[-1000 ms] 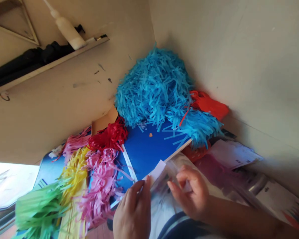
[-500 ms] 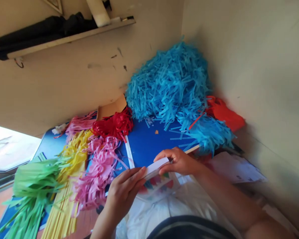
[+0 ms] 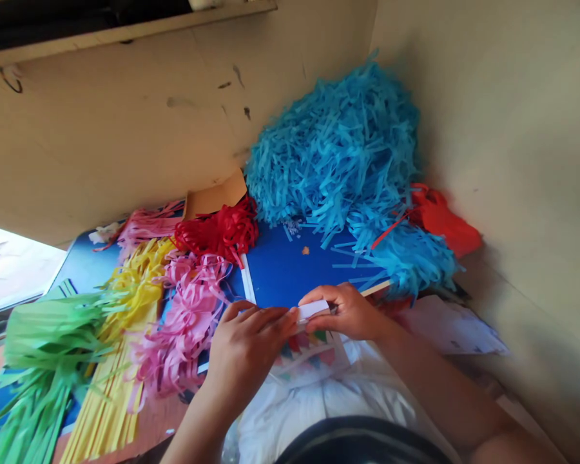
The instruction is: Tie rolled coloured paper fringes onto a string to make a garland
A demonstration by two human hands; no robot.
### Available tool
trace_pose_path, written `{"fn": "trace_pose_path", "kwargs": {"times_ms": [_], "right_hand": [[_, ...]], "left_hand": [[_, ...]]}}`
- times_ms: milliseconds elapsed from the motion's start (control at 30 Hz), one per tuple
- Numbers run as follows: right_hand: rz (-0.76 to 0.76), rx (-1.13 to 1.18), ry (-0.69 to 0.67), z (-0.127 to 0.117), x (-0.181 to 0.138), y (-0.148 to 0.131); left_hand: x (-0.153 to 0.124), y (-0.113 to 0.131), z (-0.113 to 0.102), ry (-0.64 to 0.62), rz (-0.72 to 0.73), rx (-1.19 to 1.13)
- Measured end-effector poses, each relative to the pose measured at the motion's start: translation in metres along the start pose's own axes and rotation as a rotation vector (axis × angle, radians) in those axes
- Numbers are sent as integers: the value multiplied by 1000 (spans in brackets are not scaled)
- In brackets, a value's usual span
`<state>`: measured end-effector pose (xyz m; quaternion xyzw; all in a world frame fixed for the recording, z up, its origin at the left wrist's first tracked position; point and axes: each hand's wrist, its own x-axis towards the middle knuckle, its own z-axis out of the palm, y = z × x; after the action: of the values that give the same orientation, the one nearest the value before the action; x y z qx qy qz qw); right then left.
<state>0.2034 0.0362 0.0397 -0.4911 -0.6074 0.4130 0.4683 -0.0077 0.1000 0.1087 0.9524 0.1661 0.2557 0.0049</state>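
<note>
A clear packet with a white folded top strip and a red, green and yellow pattern (image 3: 316, 356) is held low over my lap. My left hand (image 3: 249, 345) presses its fingers along the left part of the white strip and hides it. At the strip's right end, my right hand (image 3: 350, 314) pinches it between thumb and fingers. White cloth or plastic (image 3: 328, 406) lies beneath the packet. Whether the coloured pattern is print or loose contents, I cannot tell.
Beyond my hands is a blue table (image 3: 290, 270) with a big heap of blue paper strips (image 3: 338, 148). Red (image 3: 220, 229), pink (image 3: 178, 322), yellow (image 3: 135, 290) and green (image 3: 53, 335) strip bundles lie leftward. A shelf (image 3: 125, 35) juts from the wall.
My left hand has slid right along the white strip, closer to my right hand, covering more of it. The view has tipped down slightly.
</note>
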Motion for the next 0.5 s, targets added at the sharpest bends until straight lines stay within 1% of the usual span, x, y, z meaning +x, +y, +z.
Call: {"fn": "trace_pose_path", "kwargs": {"times_ms": [133, 233, 367, 500], "right_hand": [[-56, -76, 9, 0, -4, -3], [-104, -139, 30, 2, -7, -6], [-129, -135, 53, 5, -9, -10], [-155, -143, 60, 6, -13, -11]], "left_hand": [[-2, 4, 4, -4, -99, -72], [-7, 8, 5, -13, -147, -76], [-10, 11, 2, -83, -165, -70], [-5, 11, -4, -135, -180, -77]]}}
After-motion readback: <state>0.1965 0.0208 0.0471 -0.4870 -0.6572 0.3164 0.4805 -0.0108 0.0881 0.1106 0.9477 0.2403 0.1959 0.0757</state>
